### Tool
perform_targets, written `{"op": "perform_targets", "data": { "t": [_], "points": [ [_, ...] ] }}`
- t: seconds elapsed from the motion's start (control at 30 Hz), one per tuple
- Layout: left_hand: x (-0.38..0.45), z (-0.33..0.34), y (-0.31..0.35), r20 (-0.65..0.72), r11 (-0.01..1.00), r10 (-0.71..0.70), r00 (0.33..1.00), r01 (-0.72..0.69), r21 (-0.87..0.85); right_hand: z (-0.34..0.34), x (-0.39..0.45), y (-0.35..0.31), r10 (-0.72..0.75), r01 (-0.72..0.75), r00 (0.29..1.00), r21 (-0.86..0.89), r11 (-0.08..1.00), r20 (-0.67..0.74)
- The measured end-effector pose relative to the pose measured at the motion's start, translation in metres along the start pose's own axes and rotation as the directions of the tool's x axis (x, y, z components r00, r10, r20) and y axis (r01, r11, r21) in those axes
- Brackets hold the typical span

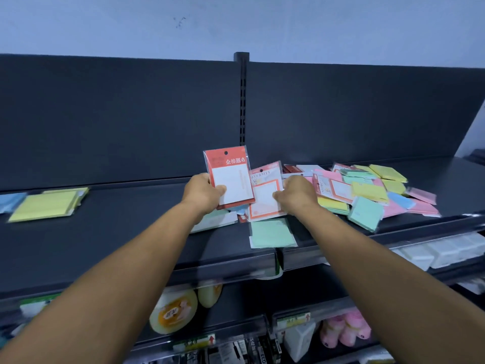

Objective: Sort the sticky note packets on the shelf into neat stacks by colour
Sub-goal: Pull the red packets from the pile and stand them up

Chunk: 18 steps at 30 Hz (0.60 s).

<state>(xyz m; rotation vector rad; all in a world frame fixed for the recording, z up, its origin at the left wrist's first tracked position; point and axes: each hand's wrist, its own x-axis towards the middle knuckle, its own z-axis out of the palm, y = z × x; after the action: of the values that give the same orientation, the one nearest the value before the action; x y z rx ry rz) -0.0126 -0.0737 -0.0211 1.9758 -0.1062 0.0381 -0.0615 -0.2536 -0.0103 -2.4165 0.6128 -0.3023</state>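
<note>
On shelf (131,232), centre: left hand (203,193) grips red-headed packet (229,177) upright; right hand (296,197) — fingers curled (grip unclear) — rests on orange-bordered packet (263,198) just right; unsorted heap (367,190) beyond, yellow stack (47,203) far left.

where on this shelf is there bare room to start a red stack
The widest bare patch lies between the yellow stack at far left and the left hand holding the red packet. A narrow strip runs along the back panel. Right of the right hand, the mixed pile crowds the shelf almost to its end.
</note>
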Motion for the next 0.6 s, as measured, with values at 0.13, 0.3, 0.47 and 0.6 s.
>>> {"op": "perform_targets", "data": {
  "t": [0.13, 0.3, 0.47, 0.6],
  "points": [
    [0.004, -0.035, -0.01, -0.046, 0.999, -0.001, 0.999, 0.003, 0.043, 0.004, 0.002, -0.026, -0.101, 0.104, 0.993, 0.057, 0.993, -0.053],
    [0.013, -0.092, -0.031, -0.114, 0.995, -0.01, 0.993, 0.021, 0.098, 0.028, -0.001, -0.07, -0.169, 0.172, 0.985, 0.072, 0.982, -0.04],
    [0.025, -0.146, -0.058, -0.145, 0.979, -0.011, 0.989, 0.04, 0.199, 0.074, -0.005, -0.113, -0.203, 0.197, 0.979, 0.161, 0.967, 0.02],
    [0.033, -0.176, -0.078, -0.169, 0.962, -0.017, 0.985, 0.062, 0.266, 0.113, -0.009, -0.143, -0.196, 0.18, 0.978, 0.183, 0.966, 0.068]
  ]
}}
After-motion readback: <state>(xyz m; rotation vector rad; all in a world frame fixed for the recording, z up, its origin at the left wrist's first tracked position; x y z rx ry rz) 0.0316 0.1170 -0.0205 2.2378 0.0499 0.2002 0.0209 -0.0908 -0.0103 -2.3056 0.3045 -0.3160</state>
